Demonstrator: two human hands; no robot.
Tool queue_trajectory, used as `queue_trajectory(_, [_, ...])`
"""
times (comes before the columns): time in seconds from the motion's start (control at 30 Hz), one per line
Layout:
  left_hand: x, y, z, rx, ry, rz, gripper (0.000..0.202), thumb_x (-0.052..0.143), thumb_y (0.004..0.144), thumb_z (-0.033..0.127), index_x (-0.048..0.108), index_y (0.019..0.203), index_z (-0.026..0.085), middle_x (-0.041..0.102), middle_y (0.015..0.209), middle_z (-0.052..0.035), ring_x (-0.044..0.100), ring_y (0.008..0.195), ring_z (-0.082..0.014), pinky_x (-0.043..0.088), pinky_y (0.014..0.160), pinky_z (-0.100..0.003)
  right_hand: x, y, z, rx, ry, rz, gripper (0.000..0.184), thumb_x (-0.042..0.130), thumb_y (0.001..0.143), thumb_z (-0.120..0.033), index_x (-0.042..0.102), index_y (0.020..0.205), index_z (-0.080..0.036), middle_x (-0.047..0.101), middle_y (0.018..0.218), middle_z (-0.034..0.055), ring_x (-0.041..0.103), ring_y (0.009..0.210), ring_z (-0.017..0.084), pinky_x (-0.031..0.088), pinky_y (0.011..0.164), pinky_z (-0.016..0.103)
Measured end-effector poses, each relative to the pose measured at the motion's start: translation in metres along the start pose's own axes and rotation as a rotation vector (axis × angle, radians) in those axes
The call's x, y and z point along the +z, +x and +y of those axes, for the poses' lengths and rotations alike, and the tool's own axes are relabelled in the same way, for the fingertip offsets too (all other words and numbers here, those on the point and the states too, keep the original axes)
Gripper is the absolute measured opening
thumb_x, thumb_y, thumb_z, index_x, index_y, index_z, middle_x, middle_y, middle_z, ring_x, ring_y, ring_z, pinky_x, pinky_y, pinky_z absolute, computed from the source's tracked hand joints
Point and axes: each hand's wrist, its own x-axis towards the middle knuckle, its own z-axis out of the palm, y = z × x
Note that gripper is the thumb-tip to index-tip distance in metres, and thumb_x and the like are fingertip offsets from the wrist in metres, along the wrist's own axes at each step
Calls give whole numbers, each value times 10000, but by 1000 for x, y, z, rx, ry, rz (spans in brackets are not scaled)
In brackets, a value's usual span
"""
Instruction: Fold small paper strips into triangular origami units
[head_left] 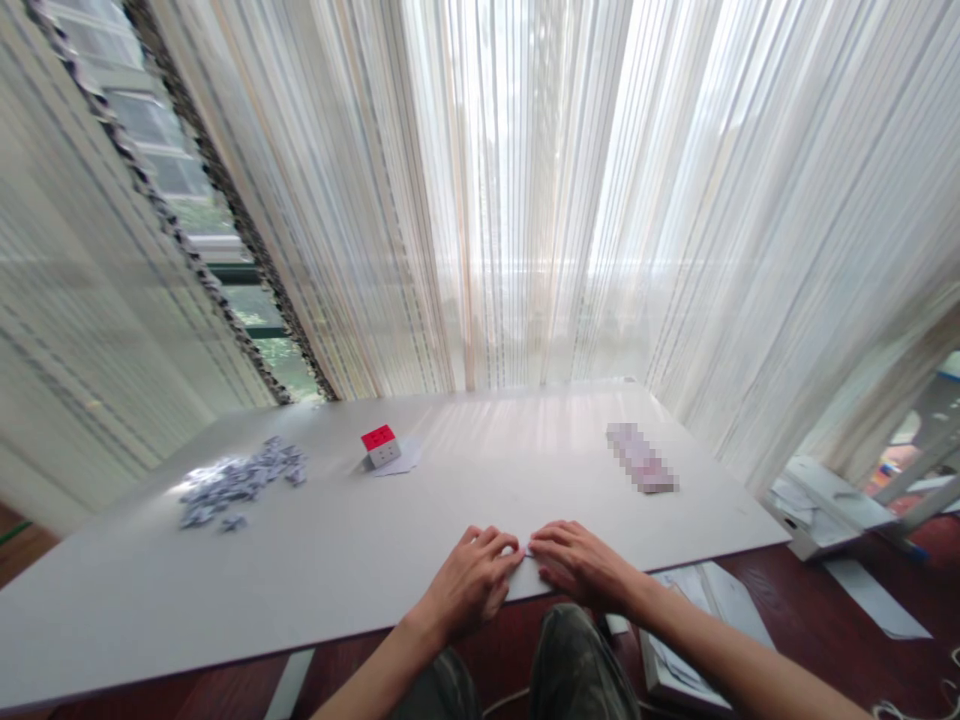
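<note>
Starting at the far left of the tabletop (pixel 300 590), there's a loose, spread-out pile of small pale pieces (pixel 241 484), with one cluster (pixel 233 523) sitting at its near edge. Moving right, here's a cube (pixel 381 446), red on top and white on the side facing us, resting by a pale sheet (pixel 409 458) that shows beyond its right side. Behind it all, the striped curtain (pixel 480 200) hangs along the far edge.

Now to the near edge, and here's the action: the left hand (pixel 478 578) comes in with curled fingers, thumb and forefinger closed narrowly on a small sliver (pixel 529 554). That sliver lies right between the two hands, its visible part running roughly left to right; fingertips cover the rest, so which end leads, I can't tell. The right hand (pixel 576 560) meets it from the other side, fingers close together and bent over; whether they grip, I can't tell.

Farther right lies a blurred, pinkish oblong (pixel 641 458), slanting from far left to near right. Below the tabletop, a box of papers (pixel 705 620) sits beneath the right forearm, and another white box (pixel 806 515) stands farther right.
</note>
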Motion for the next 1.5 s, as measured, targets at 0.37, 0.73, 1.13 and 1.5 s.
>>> queue_trajectory(0.37, [-3,6,5,56,47,13,286,507,872,116,574,1132,215,633,1184,-61,523,997,-244,350,857,-393,3,-1,-9,93,-11,25,406,554,897,-225,515,1299,-256,614,1163,95,542,1075,230,434,926,396])
queue_trajectory(0.73, [6,5,15,13,99,59,232,501,854,106,579,1048,205,655,1055,-84,536,934,-251,358,837,-405,22,-6,-7,397,199,345,177,551,906,-266,685,1007,-214,641,969,87,593,940,216,498,866,368])
queue_trajectory(1.13, [13,-11,2,-154,-189,199,400,484,821,80,542,1188,230,650,1056,-66,558,1029,-221,422,902,-378,26,14,-2,414,143,224,101,687,804,-307,717,837,-217,621,855,54,564,855,211,457,793,332])
queue_trajectory(1.5, [6,23,-40,-428,-489,188,253,512,869,355,700,934,200,722,919,-42,640,765,-173,497,736,-288,20,24,6,472,213,127,113,696,754,-251,705,862,-219,628,790,30,581,776,182,452,739,290])
